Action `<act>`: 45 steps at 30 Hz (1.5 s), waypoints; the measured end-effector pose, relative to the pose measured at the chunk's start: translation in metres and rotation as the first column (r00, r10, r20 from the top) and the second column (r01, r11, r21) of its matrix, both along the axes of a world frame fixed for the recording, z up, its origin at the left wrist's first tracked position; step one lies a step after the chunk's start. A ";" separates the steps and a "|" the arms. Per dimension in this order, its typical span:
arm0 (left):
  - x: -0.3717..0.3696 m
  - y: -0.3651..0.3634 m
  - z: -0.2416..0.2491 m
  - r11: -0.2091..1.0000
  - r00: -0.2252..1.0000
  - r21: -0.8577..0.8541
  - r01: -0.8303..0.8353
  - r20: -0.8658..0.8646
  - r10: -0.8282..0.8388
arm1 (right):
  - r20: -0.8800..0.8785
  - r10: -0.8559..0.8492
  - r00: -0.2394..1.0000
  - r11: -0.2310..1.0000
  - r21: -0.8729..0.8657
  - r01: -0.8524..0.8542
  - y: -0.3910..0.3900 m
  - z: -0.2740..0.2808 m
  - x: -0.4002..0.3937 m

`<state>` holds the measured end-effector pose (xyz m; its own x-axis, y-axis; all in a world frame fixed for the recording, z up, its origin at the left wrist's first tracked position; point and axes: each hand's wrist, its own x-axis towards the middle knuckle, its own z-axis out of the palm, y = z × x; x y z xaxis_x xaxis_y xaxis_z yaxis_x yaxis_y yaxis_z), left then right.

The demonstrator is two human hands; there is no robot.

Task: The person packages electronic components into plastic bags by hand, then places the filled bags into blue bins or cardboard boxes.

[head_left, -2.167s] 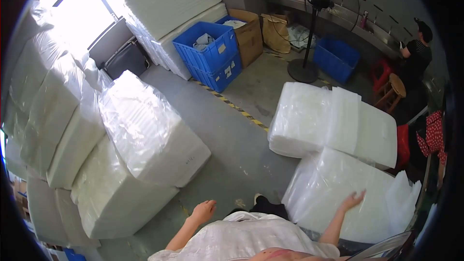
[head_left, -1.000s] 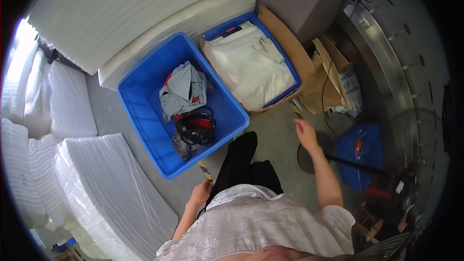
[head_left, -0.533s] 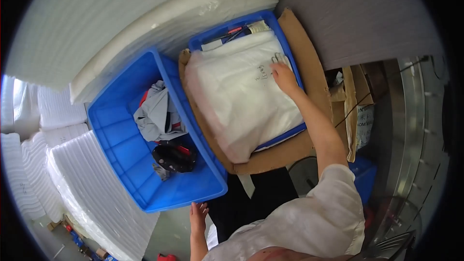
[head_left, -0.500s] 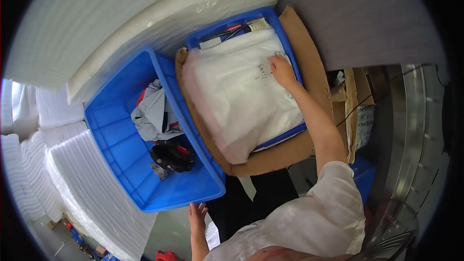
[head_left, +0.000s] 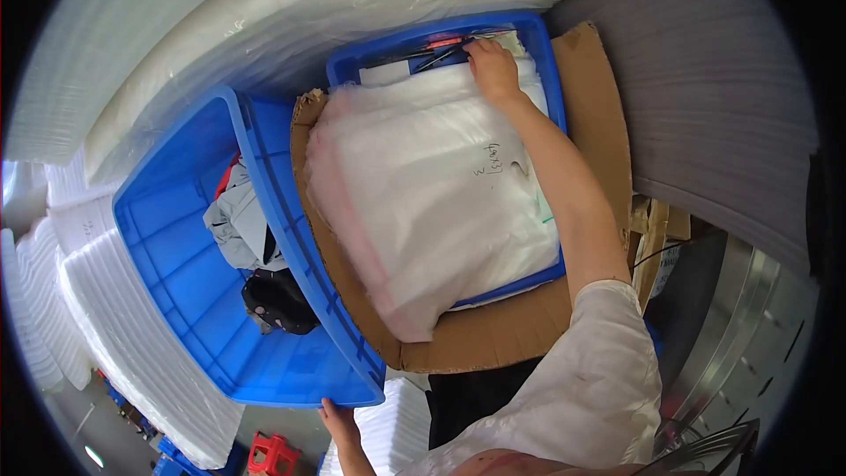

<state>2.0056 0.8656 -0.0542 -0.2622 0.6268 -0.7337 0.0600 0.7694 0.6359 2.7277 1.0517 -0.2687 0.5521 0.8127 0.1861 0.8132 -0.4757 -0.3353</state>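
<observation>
My right hand (head_left: 496,73) is at the far end of a blue tray (head_left: 556,79), its fingers bent down and close together beside dark pens (head_left: 434,60). What its fingertips hold, if anything, is hidden. Under that forearm lies a stack of clear plastic bags (head_left: 432,167) with handwritten black marks, filling most of the tray. My left hand (head_left: 340,425) is low in the view, fingers stretched out against the near lip of a large blue bin (head_left: 189,291). Inside this bin are a grey garment (head_left: 240,220) with red parts and a black item (head_left: 280,301).
An open cardboard box (head_left: 493,344) surrounds the tray. Wrapped white foam sheets (head_left: 352,9) rise behind, and foam stacks (head_left: 141,335) stand at left. A red stool (head_left: 273,454) is on the floor. More cardboard (head_left: 654,247) stands at right.
My right hand has moved from the top of the plastic bags to the pens at the tray's far end. My left hand remains by the bin's near lip. The view has shifted.
</observation>
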 end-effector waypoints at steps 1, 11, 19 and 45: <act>-0.004 -0.002 0.000 1.000 1.000 -0.003 -0.014 -0.009 0.014 | 0.057 -0.043 0.997 0.997 -0.067 0.046 0.007 0.000 -0.004; -0.013 -0.005 -0.006 0.997 0.995 -0.003 -0.082 -0.059 0.082 | 0.065 -0.399 0.915 0.912 -0.069 0.403 0.027 -0.012 -0.010; -0.050 -0.021 -0.018 0.918 0.833 -0.152 0.366 -0.386 -0.395 | -0.599 -0.064 0.798 0.733 0.514 0.445 0.011 -0.031 0.020; -0.025 -0.026 0.000 0.997 0.992 -0.041 0.066 0.108 -0.061 | -0.715 0.009 -0.699 0.969 -0.166 0.182 -0.145 0.186 -0.350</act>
